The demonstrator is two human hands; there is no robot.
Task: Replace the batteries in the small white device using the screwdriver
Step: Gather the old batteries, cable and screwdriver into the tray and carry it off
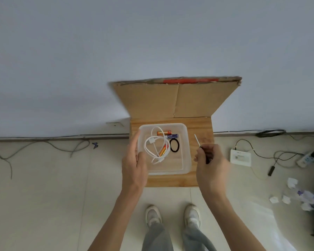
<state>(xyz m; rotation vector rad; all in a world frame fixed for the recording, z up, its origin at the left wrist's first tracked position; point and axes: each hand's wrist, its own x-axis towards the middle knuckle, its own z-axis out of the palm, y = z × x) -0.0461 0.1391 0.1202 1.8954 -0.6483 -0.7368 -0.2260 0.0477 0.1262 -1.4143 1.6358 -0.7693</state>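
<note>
My right hand grips a small screwdriver by its black handle, its thin metal shaft pointing up and left over the wooden table. A clear plastic container on the table holds a coiled white cable, an orange battery, a blue battery, an orange-yellow battery and a black hair tie. My left hand is at the container's left wall, fingers nearly straight, back toward me, palm hidden. No small white device is plainly visible on the table.
A cardboard sheet leans against the wall behind the table. On the floor to the right lie a white box with a cable, a power strip and crumpled papers. Loose cables run along the left floor. My shoes are below.
</note>
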